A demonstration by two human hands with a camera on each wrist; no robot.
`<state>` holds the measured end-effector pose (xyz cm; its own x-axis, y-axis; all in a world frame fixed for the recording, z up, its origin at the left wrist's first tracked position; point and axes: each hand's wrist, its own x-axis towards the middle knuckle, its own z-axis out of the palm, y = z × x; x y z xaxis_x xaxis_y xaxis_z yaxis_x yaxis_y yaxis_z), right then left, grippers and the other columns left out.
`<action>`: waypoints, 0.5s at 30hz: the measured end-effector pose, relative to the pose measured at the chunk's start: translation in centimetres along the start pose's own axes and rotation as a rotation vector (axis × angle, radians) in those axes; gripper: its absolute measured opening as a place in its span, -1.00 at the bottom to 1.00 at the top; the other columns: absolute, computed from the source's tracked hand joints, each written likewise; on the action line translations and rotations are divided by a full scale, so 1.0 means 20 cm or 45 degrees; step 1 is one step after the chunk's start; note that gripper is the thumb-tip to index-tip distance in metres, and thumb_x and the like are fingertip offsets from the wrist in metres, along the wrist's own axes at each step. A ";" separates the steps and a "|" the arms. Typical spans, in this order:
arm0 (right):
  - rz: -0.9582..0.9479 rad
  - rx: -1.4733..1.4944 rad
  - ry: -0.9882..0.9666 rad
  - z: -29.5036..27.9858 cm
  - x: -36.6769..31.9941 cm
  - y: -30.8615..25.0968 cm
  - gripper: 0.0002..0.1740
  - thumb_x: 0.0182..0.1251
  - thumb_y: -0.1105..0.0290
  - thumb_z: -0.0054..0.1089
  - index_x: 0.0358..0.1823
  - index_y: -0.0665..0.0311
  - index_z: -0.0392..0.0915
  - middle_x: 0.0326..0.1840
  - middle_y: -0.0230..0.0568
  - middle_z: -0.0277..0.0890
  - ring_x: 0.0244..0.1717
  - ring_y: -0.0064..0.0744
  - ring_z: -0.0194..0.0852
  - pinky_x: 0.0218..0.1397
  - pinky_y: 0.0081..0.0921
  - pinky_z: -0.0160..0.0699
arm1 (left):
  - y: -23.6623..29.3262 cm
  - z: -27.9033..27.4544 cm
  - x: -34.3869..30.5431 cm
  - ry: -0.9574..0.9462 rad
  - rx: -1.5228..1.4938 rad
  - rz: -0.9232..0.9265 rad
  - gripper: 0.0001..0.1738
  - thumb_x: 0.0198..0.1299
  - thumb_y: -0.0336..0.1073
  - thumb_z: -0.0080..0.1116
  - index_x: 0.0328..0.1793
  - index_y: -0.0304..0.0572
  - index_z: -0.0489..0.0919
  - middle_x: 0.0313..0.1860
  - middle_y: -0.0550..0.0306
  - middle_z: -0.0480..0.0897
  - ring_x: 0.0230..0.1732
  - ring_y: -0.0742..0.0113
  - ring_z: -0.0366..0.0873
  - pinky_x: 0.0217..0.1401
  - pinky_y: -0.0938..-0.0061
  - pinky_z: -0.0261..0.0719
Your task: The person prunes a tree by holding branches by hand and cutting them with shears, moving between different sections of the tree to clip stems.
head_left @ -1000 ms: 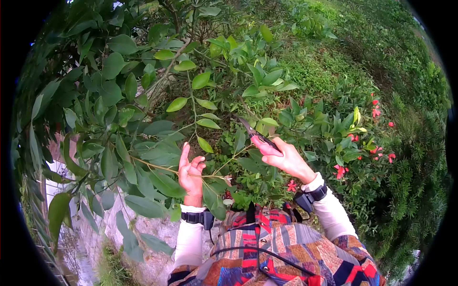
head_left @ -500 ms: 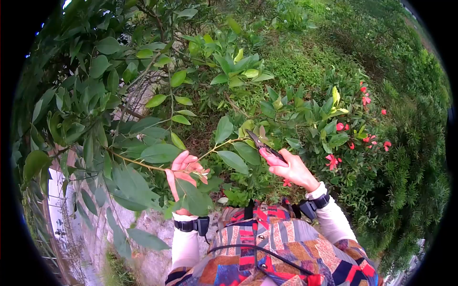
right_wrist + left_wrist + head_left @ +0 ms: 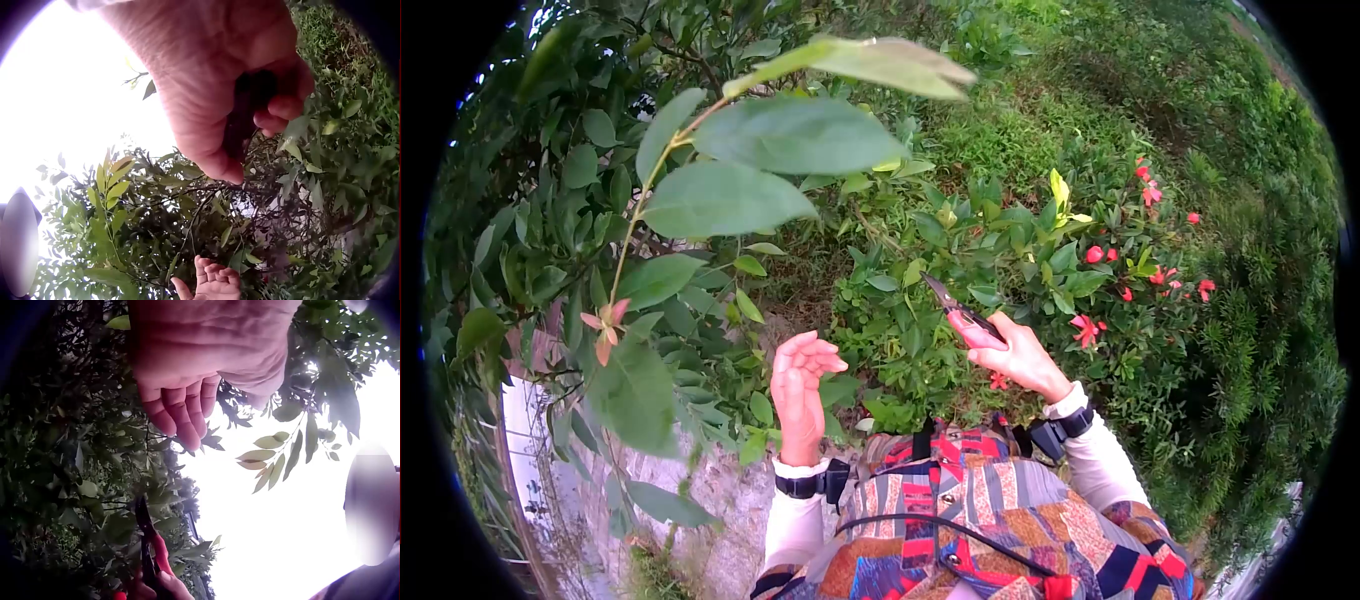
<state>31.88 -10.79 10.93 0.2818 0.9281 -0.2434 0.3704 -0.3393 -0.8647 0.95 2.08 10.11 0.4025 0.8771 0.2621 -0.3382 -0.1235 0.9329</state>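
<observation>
My right hand (image 3: 1022, 358) grips a pair of pruning shears (image 3: 966, 318) with pinkish-red handles and dark blades, which point up and left in the head view. The left wrist view also shows the shears (image 3: 153, 547), low in the frame. Nothing is in my left hand (image 3: 800, 392), whose fingers are loosely bent beside the foliage. A leafy branch (image 3: 636, 225) rises above and to the left of it, apart from the fingers, with large leaves (image 3: 730, 200) close to the head camera. Lower on this branch is a small reddish leaf cluster (image 3: 607, 322).
Dense bushes (image 3: 590, 165) fill the left side. A shrub with red flowers (image 3: 1086, 330) grows to the right, with more greenery (image 3: 1260, 330) beyond. Low ground plants (image 3: 1040, 125) spread ahead. Pale paving (image 3: 720, 510) shows at the lower left.
The branch that lay across my left hand has swung up and left, off the fingers. My right hand keeps the shears in nearly the same place. The head view has shifted slightly.
</observation>
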 end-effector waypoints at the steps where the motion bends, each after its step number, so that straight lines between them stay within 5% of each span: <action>1: -0.003 0.002 0.005 0.00 0.00 0.02 -0.36 0.15 -0.01 0.45 -0.03 0.44 0.50 -0.20 0.13 0.66 -0.12 -0.05 0.69 0.00 -0.26 0.57 | -0.03 0.02 0.02 -0.009 -0.017 -0.011 -0.32 0.53 0.17 0.07 0.44 -0.30 0.41 0.14 -0.03 0.64 -0.04 0.28 0.66 0.11 0.35 0.62; 9: -0.022 0.026 0.010 -0.01 -0.05 0.08 -0.35 0.16 -0.04 0.47 -0.06 0.43 0.49 -0.17 0.22 0.67 -0.08 0.05 0.73 0.03 -0.22 0.59 | -0.22 0.24 0.40 -0.036 0.048 -0.050 -0.42 0.55 -0.21 0.13 0.60 -0.18 0.30 0.24 0.03 0.63 -0.08 0.38 0.70 -0.06 0.50 0.65; 15: -0.052 0.036 -0.011 0.00 -0.08 0.02 -0.33 0.18 -0.05 0.47 -0.05 0.45 0.48 -0.16 0.26 0.68 -0.05 0.09 0.76 0.05 -0.19 0.61 | -0.30 0.39 0.69 0.048 0.086 -0.058 -0.32 0.51 -0.24 0.17 0.68 -0.12 0.24 0.53 0.03 0.39 0.12 0.36 0.68 -0.04 0.51 0.65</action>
<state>31.60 -12.45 11.01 0.2593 0.9423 -0.2117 0.3561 -0.2970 -0.8860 15.14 11.37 10.01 0.3835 0.8993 0.2103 -0.2615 -0.1127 0.9586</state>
